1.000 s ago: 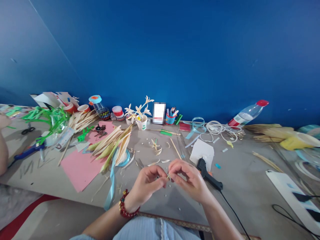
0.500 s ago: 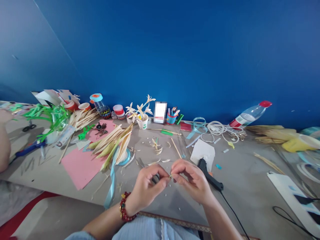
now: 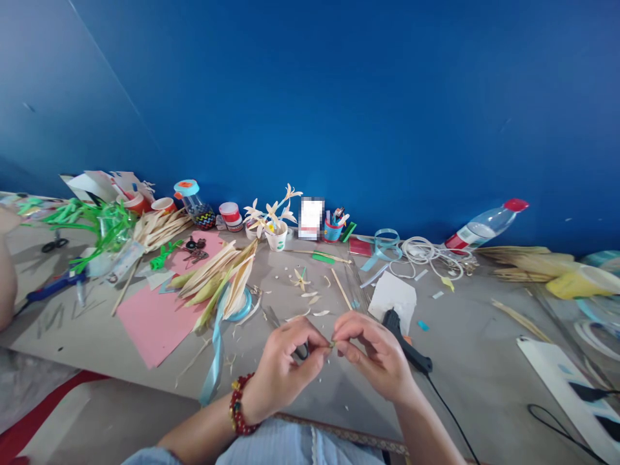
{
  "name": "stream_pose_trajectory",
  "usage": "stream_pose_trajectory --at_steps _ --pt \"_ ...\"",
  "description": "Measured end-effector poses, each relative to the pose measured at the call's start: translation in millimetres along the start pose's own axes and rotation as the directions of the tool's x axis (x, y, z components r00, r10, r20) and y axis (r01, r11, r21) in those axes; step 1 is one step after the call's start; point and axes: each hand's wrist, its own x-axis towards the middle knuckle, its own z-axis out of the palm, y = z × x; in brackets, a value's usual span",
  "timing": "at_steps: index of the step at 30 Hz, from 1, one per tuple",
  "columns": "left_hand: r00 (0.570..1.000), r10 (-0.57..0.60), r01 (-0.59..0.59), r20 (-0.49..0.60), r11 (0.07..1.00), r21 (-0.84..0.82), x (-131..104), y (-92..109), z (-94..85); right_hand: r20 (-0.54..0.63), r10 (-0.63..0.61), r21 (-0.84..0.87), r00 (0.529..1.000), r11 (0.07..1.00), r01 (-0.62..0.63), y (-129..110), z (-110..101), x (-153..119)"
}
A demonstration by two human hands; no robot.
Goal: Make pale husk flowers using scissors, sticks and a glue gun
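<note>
My left hand [image 3: 290,358] and my right hand [image 3: 372,352] meet above the near part of the table, thumb and forefinger pinched on each. Between the fingertips is a tiny yellowish-green piece [image 3: 332,345], too small to name and mostly covered. Scissors [image 3: 301,352] lie partly hidden behind my left hand. Beyond the hands, a small pale flower [image 3: 301,279] made of husk rests on the table, with loose cream petals [image 3: 320,313] nearer me. A black glue gun [image 3: 407,342] lies to the right of my right hand, beside a white card [image 3: 394,297].
Corn husks [image 3: 217,278], pink paper [image 3: 159,323] and blue ribbon [image 3: 213,368] lie left. Husk flowers stand in a paper cup [image 3: 277,240] by the wall. A bottle [image 3: 484,226], white cable [image 3: 421,252] and power strip [image 3: 557,387] are right. Another person's arm [image 3: 6,271] shows far left.
Both hands stay pinched together, with only a slight shift of the fingertips. The small piece between them appears turned a little. At far left, the other person's arm has moved slightly outward.
</note>
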Motion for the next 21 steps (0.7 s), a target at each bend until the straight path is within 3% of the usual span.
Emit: stream_pose_trajectory --at_steps 14,21 --pt "0.999 0.035 -0.034 -0.003 0.999 0.037 1 -2 -0.4 0.017 0.007 -0.01 1.0 1.0 -0.006 3 0 0" --pt "0.999 -0.003 0.003 -0.035 1.0 -0.012 -1 -11 1.1 0.001 0.029 0.002 1.0 1.0 -0.029 5 4 2"
